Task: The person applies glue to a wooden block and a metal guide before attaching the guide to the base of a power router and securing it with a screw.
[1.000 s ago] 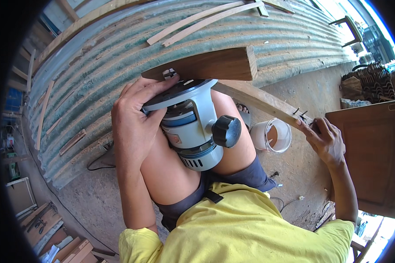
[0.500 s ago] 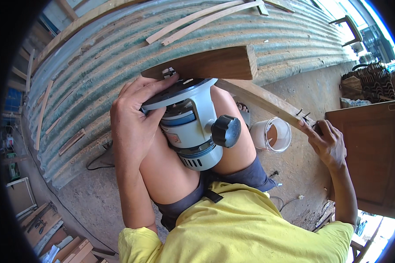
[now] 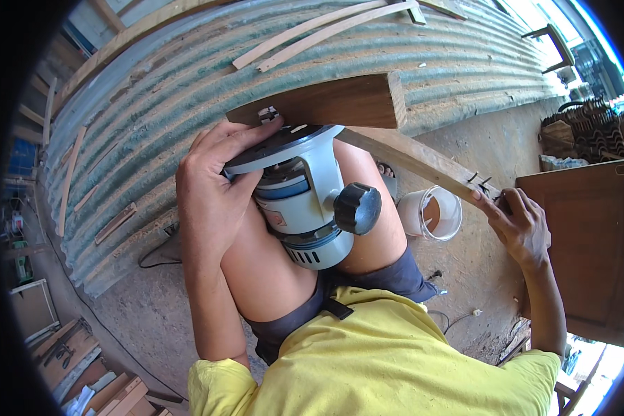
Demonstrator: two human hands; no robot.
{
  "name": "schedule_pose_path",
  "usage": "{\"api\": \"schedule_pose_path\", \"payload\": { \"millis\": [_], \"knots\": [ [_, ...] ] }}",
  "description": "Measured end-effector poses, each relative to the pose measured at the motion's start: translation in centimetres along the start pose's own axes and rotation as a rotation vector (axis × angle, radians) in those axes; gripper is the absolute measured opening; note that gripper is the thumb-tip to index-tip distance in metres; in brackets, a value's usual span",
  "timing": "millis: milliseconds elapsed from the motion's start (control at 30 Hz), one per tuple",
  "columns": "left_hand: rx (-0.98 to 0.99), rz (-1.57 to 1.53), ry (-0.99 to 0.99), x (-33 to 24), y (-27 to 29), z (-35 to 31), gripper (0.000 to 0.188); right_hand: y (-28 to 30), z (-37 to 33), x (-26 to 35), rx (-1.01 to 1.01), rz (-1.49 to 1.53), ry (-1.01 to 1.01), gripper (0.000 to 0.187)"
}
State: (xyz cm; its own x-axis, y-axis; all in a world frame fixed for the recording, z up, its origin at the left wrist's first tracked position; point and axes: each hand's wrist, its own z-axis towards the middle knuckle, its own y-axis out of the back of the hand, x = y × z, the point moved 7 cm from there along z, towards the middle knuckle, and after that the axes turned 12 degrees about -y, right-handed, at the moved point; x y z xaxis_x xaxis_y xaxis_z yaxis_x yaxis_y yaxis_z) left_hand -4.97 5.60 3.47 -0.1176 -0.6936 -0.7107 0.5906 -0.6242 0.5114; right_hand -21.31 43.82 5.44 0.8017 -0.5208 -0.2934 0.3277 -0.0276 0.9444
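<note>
A blue-grey handheld router (image 3: 302,222) rests upside down between my thighs, its black knob (image 3: 357,209) turned to the right. My left hand (image 3: 218,166) clasps the rim of its round base, thumb below and fingers on top. One fingertip lies close to the shiny metal bit (image 3: 267,114). A dark brown board (image 3: 326,100) stands on edge just beyond the bit. From behind the board a pale wooden strip (image 3: 416,156) slants to the right, with two nail-like pins sticking up near its end. My right hand (image 3: 522,225) grips that end, fingers curled round it.
Corrugated metal sheeting (image 3: 173,132) covered in dust lies ahead, with curved wooden strips (image 3: 312,38) on it. A clear plastic tub (image 3: 431,213) stands right of my knee. Beyond my right arm is a brown wooden cabinet (image 3: 582,249). Wood offcuts (image 3: 121,399) lie at the lower left.
</note>
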Motion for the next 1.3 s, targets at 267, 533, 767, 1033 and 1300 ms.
{"api": "schedule_pose_path", "payload": {
  "millis": [267, 533, 767, 1033, 1300],
  "knots": [
    [0.006, 0.022, -0.036, 0.0, 0.0, 0.1, 0.051, 0.2, 0.0, 0.0, 0.016, 0.032, -0.004, 0.081],
    [0.011, -0.093, -0.126, 1.4, 1.1, -0.6, 0.044, -5.9, -6.6, -5.2, -0.177, 0.306, -0.347, 0.073],
    [-0.002, -0.279, -0.146, 2.2, 1.1, -0.6, 0.026, -11.6, -7.0, -5.4, -0.096, 0.489, -0.584, 0.066],
    [0.012, -0.232, -0.156, 3.0, 0.6, -0.4, 0.031, -12.9, -5.5, -5.6, -0.124, 0.551, -0.529, 0.064],
    [0.037, -0.207, -0.214, 3.3, 0.9, -0.3, 0.033, -14.3, -5.3, -5.8, -0.141, 0.645, -0.557, 0.060]
  ]
}}
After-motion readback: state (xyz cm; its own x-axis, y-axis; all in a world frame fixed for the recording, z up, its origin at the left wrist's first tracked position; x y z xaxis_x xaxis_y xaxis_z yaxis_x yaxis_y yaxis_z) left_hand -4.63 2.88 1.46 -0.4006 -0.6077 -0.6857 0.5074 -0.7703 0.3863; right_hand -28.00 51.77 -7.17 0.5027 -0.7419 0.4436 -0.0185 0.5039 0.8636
